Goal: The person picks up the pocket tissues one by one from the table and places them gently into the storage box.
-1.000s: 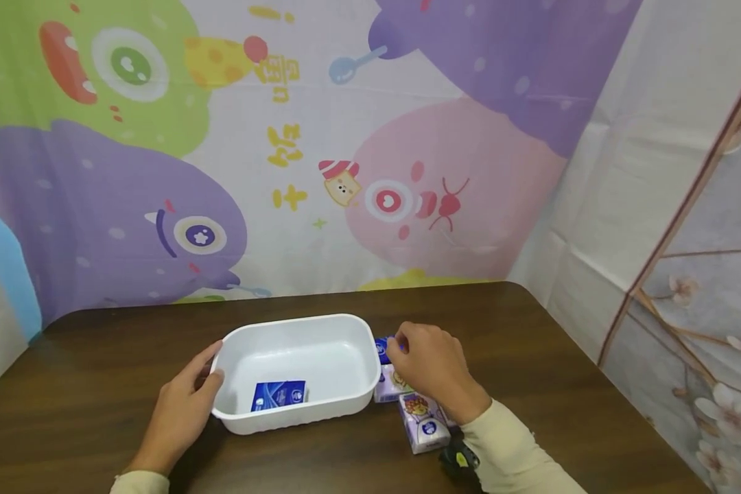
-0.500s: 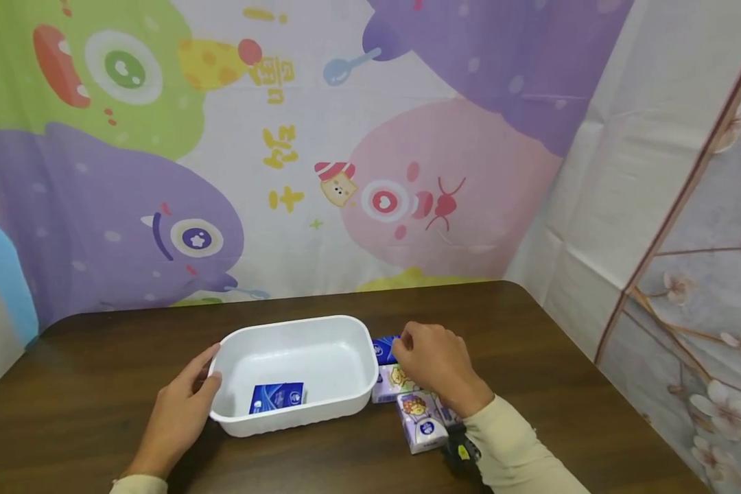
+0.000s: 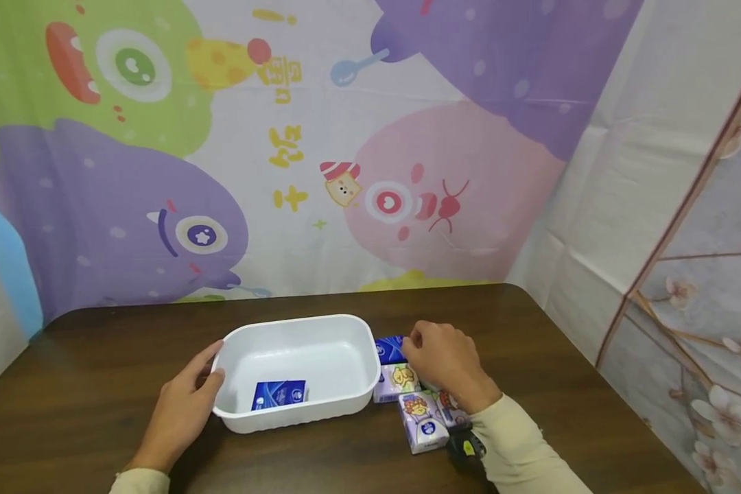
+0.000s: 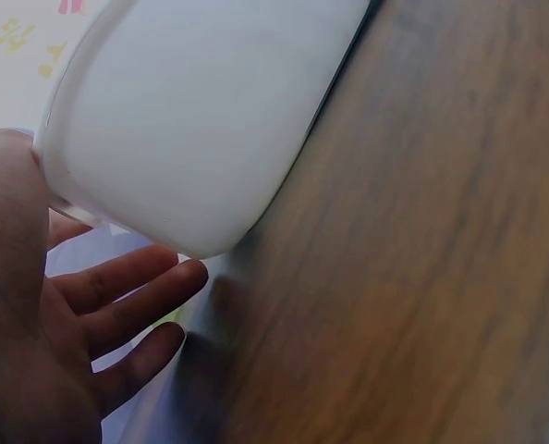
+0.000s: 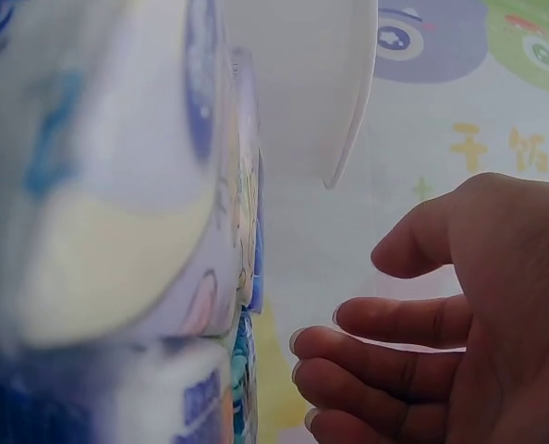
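Note:
A white plastic basin (image 3: 296, 343) stands on the table, with one blue tissue pack (image 3: 279, 394) lying inside. My left hand (image 3: 182, 408) holds its left rim between thumb and index finger; in the left wrist view the other fingers (image 4: 145, 296) spread loosely near the outer wall. My right hand (image 3: 446, 357) hovers over the packs right of the basin, its fingers bent and nothing between them. Below it are another blue tissue pack (image 3: 390, 348) and several printed purple-white packs, including one with a yellow figure (image 3: 396, 381) and one nearest the front (image 3: 422, 424).
A small black object with a yellow-green mark (image 3: 467, 449) lies by the right sleeve, partly hidden. The dark wooden table (image 3: 296, 463) ends at a cartoon-printed cloth (image 3: 296, 261) behind. A pale flowered panel (image 3: 685, 309) stands to the right.
My right hand has drifted slightly rightward, uncovering more of the blue pack and the printed packs. The left hand and basin hold their place.

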`<action>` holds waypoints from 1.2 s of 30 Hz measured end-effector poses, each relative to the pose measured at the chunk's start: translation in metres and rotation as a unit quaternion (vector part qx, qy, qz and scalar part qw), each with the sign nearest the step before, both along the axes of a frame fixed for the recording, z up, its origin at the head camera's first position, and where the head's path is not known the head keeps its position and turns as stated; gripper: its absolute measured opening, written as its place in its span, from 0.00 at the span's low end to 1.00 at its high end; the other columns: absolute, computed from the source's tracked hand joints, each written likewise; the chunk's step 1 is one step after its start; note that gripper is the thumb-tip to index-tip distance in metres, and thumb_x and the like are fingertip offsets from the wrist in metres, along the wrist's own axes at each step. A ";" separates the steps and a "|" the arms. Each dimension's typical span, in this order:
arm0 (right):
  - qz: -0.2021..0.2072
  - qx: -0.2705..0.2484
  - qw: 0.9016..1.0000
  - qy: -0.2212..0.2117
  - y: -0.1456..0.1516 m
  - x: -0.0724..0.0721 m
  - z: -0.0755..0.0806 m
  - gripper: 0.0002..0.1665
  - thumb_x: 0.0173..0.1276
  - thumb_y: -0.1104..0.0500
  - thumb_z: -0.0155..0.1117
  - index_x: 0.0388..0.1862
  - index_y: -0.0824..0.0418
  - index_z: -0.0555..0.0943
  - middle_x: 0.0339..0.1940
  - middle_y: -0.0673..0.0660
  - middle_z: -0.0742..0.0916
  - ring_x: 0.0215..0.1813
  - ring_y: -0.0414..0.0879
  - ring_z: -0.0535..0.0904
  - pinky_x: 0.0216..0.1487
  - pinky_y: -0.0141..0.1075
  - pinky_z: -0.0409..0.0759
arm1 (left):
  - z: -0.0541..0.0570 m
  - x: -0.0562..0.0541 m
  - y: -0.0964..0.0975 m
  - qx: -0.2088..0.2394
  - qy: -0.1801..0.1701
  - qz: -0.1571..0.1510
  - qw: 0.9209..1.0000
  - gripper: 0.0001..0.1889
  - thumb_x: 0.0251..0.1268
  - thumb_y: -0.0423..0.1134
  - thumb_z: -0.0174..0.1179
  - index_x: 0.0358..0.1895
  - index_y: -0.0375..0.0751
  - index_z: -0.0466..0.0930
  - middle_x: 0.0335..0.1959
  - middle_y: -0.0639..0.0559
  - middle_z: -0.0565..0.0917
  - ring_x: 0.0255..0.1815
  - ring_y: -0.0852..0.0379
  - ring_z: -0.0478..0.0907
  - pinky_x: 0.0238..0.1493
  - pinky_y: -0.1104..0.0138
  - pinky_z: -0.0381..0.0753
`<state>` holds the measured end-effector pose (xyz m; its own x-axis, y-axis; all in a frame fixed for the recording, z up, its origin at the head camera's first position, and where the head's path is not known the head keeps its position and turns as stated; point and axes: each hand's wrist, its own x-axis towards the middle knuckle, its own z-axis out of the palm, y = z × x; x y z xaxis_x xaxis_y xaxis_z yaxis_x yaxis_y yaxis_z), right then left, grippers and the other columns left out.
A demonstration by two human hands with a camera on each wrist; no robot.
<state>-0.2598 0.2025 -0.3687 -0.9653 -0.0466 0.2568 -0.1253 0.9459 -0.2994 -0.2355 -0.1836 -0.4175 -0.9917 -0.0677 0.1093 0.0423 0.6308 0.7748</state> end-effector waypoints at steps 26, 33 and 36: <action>-0.032 0.066 0.997 -0.038 0.020 -0.005 0.004 0.12 0.65 0.52 0.63 0.25 0.57 0.79 0.20 0.51 0.78 0.22 0.48 0.73 0.23 0.43 0.71 | 0.000 -0.002 0.002 0.006 0.029 0.004 1.000 0.27 0.79 0.47 0.46 0.77 0.50 0.62 0.58 0.34 0.79 0.57 0.39 0.77 0.56 0.44 0.72; -0.037 0.075 0.995 -0.054 0.023 -0.006 0.003 0.16 0.65 0.53 0.61 0.19 0.56 0.75 0.17 0.53 0.76 0.22 0.49 0.72 0.23 0.43 0.69 | 0.001 -0.001 0.001 0.007 0.017 0.003 1.000 0.28 0.79 0.48 0.46 0.78 0.50 0.61 0.59 0.33 0.78 0.58 0.38 0.76 0.57 0.43 0.72; -0.039 0.081 0.994 -0.058 0.025 -0.006 0.000 0.15 0.65 0.53 0.61 0.20 0.57 0.76 0.18 0.53 0.76 0.22 0.49 0.72 0.23 0.44 0.70 | 0.001 0.000 0.001 0.007 0.019 0.003 1.000 0.28 0.79 0.47 0.46 0.78 0.50 0.62 0.59 0.33 0.79 0.58 0.38 0.76 0.57 0.44 0.72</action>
<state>-0.2655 0.2277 -0.3685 -0.9904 -0.0020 0.1382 -0.0231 0.9883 -0.1510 -0.2354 -0.1826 -0.4163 -0.9866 -0.0744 0.1450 0.0679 0.6207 0.7811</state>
